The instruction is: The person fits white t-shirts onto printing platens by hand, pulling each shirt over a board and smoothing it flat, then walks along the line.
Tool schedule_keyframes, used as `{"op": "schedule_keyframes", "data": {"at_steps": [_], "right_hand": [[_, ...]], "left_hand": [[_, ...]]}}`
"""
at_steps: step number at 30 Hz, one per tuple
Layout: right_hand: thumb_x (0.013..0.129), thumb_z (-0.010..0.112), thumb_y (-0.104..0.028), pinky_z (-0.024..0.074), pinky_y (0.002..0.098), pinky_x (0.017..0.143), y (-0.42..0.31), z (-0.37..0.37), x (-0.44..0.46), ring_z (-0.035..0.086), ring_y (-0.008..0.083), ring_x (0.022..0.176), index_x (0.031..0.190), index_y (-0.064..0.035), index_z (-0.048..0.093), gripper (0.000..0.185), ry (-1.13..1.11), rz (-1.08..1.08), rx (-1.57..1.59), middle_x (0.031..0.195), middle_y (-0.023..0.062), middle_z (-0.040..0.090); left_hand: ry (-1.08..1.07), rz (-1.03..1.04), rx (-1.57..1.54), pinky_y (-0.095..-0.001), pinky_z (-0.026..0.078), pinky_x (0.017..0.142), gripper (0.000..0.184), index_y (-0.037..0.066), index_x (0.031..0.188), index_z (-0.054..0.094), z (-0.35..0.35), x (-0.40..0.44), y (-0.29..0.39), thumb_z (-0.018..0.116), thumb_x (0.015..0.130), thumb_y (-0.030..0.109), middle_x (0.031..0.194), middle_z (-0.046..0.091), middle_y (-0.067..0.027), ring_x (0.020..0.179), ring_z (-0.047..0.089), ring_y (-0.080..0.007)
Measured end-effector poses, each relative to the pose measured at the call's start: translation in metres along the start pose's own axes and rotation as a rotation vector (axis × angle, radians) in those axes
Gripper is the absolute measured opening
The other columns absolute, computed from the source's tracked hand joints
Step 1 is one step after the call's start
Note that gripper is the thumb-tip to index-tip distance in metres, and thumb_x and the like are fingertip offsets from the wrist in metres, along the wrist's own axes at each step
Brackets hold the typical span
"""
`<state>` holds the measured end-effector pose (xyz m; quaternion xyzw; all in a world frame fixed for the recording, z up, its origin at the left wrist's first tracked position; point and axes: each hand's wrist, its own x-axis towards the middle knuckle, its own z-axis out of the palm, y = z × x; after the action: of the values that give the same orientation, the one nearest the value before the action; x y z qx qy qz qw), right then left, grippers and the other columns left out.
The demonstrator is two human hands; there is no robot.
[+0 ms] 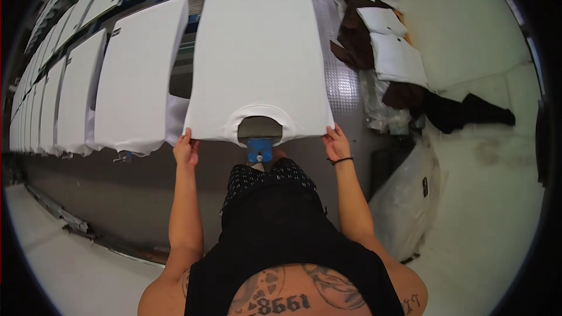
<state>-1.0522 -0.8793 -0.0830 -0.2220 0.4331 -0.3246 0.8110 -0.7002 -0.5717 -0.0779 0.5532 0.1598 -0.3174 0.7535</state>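
A white shirt (260,52) lies stretched flat over a board in front of me, its round neckline toward my body. My left hand (185,147) pinches the fabric at the near left corner. At the near right corner my right hand (336,142), with a dark band on its wrist, pinches the fabric too. Between them, a blue metal bracket (259,150) shows below the neck opening. A small dark mark is on the shirt's far left corner.
More boards covered in white shirts (143,73) run in a row to the left and behind. On the right lie folded white garments (398,58), dark cloth (448,111) and clear plastic bags (383,105). A large plastic bag (404,199) stands lower right.
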Motion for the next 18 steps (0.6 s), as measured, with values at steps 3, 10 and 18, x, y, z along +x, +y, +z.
{"op": "schedule_keyframes", "data": {"at_steps": [3, 10, 18], "right_hand": [[0.084, 0.06, 0.002, 0.0469, 0.0364, 0.082, 0.005, 0.004, 0.004, 0.058, 0.0216, 0.095, 0.124, -0.0056, 0.043, 0.044, 0.052, -0.044, 0.035, 0.106, 0.0091, 0.058], [0.084, 0.064, -0.007, 0.0492, 0.0295, 0.06, 0.01, 0.016, 0.004, 0.059, 0.0158, 0.074, 0.108, -0.0008, 0.054, 0.027, 0.311, -0.214, -0.356, 0.092, 0.0087, 0.061], [0.078, 0.072, -0.017, 0.0462, 0.029, 0.052, 0.024, 0.032, -0.003, 0.056, 0.0137, 0.057, 0.08, 0.0025, 0.064, 0.021, 0.443, -0.486, -0.688, 0.078, 0.0081, 0.062]], "left_hand": [[0.058, 0.015, 0.05, -0.0266, 0.051, 0.062, 0.015, 0.009, 0.092, 0.059, -0.003, 0.003, -0.003, 0.066, 0.085, 0.021, 0.084, 0.064, -0.0009, 0.072, 0.062, -0.0125], [0.075, -0.065, 0.156, -0.0323, 0.053, 0.058, 0.018, 0.004, 0.102, 0.058, -0.012, 0.035, -0.024, 0.058, 0.089, 0.016, 0.083, 0.061, -0.0047, 0.066, 0.06, -0.0147], [0.209, 0.292, 0.551, -0.0284, 0.05, 0.052, 0.025, -0.002, 0.082, 0.068, 0.033, -0.028, 0.006, 0.071, 0.079, 0.023, 0.073, 0.065, -0.0096, 0.057, 0.059, -0.0156]]}}
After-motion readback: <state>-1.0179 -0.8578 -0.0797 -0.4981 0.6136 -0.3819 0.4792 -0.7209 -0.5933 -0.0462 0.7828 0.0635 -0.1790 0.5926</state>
